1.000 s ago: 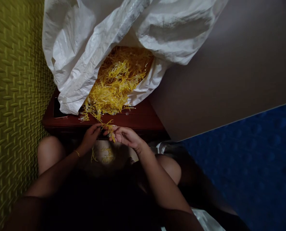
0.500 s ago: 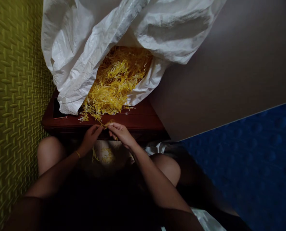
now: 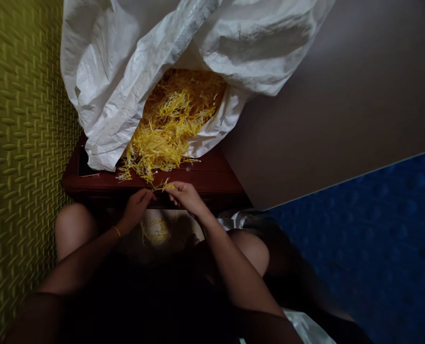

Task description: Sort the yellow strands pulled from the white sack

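Thin yellow strands with pale tips point(image 3: 169, 129) spill in a tangled heap from a white woven sack point(image 3: 126, 95) onto a dark red-brown surface point(image 3: 212, 169). In front of the heap, at the surface's near edge, my left hand point(image 3: 138, 205) pinches one end of a few yellow strands point(image 3: 158, 187). My right hand point(image 3: 185, 197) is closed on the other side of the same small bunch, its fingertips pressed together. A yellow bracelet point(image 3: 116, 231) circles my left wrist. Exactly how many strands are held is too fine to tell.
A dark phone-like object point(image 3: 87, 165) lies partly under the sack at left. Loose yellow strands point(image 3: 157, 231) lie below, between my knees. A yellow textured mat point(image 3: 22, 143) rises at left, a grey-brown panel point(image 3: 323, 105) stands at right, and a blue textured mat point(image 3: 384, 220) lies beyond it.
My right hand has shifted slightly to the right, away from my left, so the gap between them is wider and the strands show more between them. The heap and sack look unchanged.
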Demonstrator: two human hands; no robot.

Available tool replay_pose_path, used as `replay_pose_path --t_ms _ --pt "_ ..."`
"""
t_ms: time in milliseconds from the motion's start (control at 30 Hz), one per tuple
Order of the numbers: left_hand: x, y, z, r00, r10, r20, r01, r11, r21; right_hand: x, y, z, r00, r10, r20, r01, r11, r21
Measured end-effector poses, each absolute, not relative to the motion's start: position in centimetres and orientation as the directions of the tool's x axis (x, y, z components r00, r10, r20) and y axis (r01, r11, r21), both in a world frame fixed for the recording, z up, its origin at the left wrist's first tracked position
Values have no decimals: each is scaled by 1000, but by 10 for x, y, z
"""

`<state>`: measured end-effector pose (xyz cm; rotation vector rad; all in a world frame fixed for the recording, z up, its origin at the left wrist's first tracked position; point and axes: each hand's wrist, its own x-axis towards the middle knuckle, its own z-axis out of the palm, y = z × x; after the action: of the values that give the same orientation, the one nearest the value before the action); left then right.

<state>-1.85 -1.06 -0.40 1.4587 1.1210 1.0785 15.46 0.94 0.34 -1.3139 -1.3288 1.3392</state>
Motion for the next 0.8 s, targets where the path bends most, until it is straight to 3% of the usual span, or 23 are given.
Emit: replay_pose_path --t_ms 167,300,467,567,700,800 --pt "-8 -18 -4 222 974 53 106 -78 991 166 16 3 52 998 -21 239 -33 -970" --pt "-4 -23 -1 236 970 61 86 -83 993 174 22 1 166 972 164 379 91 -921" --pt "-12 -26 2 168 979 117 58 -128 990 229 25 13 513 833 207 351 16 -936" --pt "-15 -23 -1 151 987 57 -4 -57 998 253 17 18 352 935 53 421 -108 -901" --pt "-13 -19 -4 187 982 -12 -104 32 994 250 9 7 46 966 -256 801 -189 -569" --pt "-10 -19 -4 203 978 -38 -150 70 986 238 9 -3 -62 942 -329 895 -94 -436"
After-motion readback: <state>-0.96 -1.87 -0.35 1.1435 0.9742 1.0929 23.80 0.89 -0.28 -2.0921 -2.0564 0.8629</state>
